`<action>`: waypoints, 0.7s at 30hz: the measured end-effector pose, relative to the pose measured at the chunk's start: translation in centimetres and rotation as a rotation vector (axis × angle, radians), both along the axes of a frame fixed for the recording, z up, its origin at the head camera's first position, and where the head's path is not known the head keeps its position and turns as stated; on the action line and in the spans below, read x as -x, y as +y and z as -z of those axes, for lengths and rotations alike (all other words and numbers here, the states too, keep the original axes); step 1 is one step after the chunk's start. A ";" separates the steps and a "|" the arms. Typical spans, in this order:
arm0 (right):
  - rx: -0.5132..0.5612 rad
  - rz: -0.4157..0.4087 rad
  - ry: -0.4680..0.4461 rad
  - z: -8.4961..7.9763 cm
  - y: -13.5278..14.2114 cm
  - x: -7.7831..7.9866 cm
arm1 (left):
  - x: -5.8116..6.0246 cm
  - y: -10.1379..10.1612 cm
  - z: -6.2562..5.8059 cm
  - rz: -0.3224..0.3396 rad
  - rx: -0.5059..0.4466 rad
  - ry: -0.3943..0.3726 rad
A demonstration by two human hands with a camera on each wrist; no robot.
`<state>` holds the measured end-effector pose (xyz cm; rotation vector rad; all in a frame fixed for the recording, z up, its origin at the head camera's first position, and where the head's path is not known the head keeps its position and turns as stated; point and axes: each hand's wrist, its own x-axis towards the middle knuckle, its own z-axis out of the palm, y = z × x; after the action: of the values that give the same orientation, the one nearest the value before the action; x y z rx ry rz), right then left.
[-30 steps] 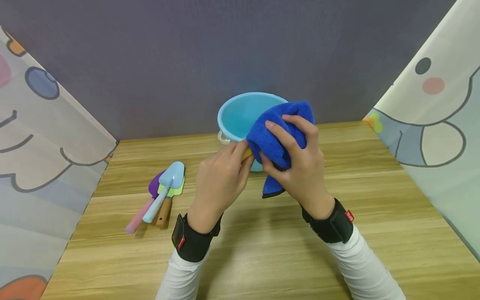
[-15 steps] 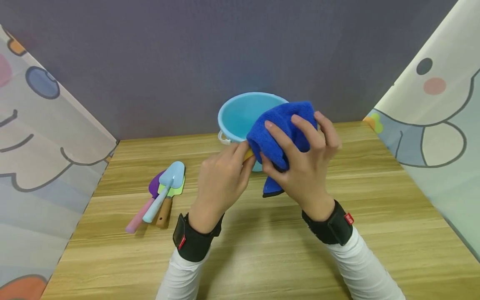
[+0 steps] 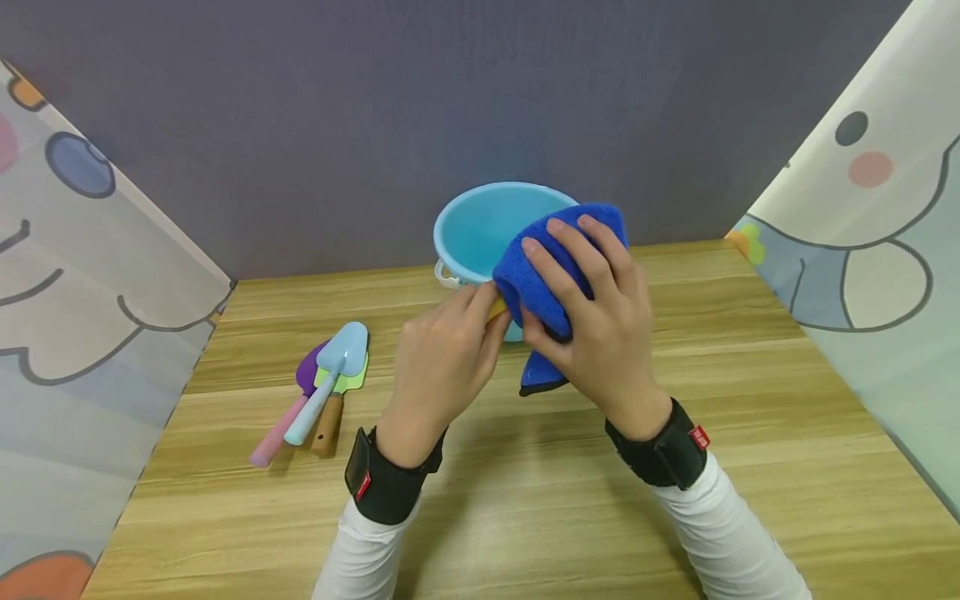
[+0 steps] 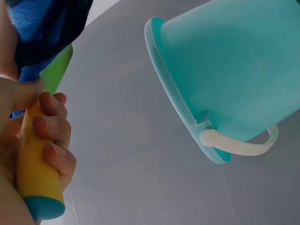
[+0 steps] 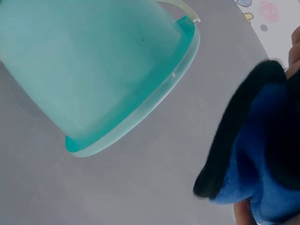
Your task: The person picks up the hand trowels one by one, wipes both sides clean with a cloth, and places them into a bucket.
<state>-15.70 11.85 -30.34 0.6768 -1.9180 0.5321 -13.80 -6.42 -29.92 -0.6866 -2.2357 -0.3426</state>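
Blue cloth (image 3: 534,292) bunches beneath the right hand (image 3: 611,342), whose bent fingers cup it around what is probably a green tool head (image 4: 58,69), mostly hidden by folds. Just beside them, the left hand (image 3: 441,358) curls its fingers round the yellow handle (image 4: 38,164), seemingly steadying it.

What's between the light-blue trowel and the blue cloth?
In the head view, bare wooden table, then the left hand gripping a yellow handle.
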 end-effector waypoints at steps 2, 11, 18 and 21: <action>0.010 -0.021 -0.023 -0.1 0.0 0.0 | 0.0 0.0 0.0 -0.006 0.006 -0.001; -0.007 -0.045 -0.019 0.1 0.0 0.2 | 0.0 -0.1 0.0 -0.018 0.011 0.003; -0.020 -0.037 0.005 0.2 0.1 0.5 | 0.0 -0.1 0.0 -0.005 0.006 0.007; -0.006 -0.041 0.014 0.3 0.2 0.6 | 0.0 -0.1 0.0 0.001 -0.001 0.008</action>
<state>-16.27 12.01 -30.59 0.7234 -1.8969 0.5471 -13.84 -6.50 -29.89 -0.6876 -2.2274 -0.3403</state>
